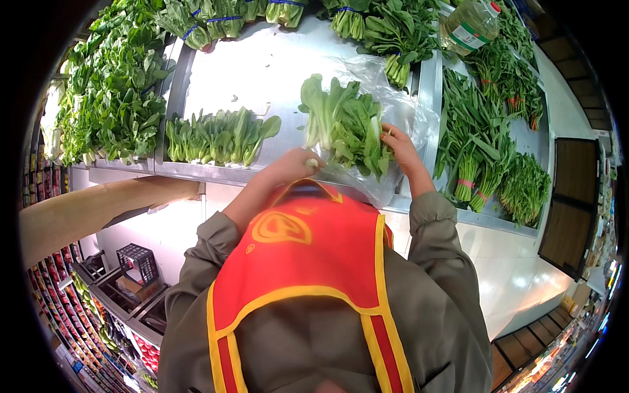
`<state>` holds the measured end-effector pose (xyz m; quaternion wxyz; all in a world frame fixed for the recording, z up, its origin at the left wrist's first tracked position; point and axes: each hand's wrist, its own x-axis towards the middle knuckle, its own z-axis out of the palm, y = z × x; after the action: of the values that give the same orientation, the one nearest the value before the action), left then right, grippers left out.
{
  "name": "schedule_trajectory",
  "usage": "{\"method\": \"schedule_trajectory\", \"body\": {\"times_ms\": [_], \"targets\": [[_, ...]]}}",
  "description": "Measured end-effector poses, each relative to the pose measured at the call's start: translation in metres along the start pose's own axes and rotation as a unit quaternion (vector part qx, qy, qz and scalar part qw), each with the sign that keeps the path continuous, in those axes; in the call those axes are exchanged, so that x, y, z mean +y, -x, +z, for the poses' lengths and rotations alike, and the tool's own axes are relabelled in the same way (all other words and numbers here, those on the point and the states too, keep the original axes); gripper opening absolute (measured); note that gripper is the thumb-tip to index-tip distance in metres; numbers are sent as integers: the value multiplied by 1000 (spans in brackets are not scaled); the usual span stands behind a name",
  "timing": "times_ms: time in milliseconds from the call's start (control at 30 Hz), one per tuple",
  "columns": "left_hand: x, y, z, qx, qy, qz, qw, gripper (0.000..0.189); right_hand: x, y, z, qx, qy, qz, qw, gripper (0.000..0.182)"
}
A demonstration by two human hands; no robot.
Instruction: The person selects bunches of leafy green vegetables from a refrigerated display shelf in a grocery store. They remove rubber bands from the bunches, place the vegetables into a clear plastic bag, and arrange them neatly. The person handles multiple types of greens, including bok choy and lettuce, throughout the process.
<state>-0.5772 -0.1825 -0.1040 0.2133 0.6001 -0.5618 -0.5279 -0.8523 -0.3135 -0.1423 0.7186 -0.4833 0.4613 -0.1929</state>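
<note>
My left hand (298, 163) is curled at the near side of some loose leafy greens, with a pale stem end (312, 162) showing at its fingers. Long light-green leaves (322, 115) rise just beyond that hand. My right hand (402, 147) grips the right edge of the darker, crumpled leafy greens (356, 130) with thumb and fingertips. Beneath and behind these greens a clear plastic bag (413, 110) is spread over the metal display tray (287, 120). Which stem the left fingers close around is partly hidden.
A row of small bok choy (221, 137) stands at the tray's near left. Leafy greens (118, 98) pile up farther left. Blue-banded bunches (223, 19) line the back. On the right are tied greens (467, 142) and an oil bottle (471, 29). Black crates (137, 263) sit lower left.
</note>
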Motion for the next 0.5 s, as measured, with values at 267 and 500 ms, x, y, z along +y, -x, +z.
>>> {"method": "schedule_trajectory", "body": {"times_ms": [267, 500], "targets": [[55, -10, -18, 62, 51, -84, 993, 24, -12, 20, 5, -15, -169, -29, 985, 34], [40, -8, -12, 74, 45, -100, 991, 24, 5, 16, -13, 28, -98, -7, 995, 38]]}}
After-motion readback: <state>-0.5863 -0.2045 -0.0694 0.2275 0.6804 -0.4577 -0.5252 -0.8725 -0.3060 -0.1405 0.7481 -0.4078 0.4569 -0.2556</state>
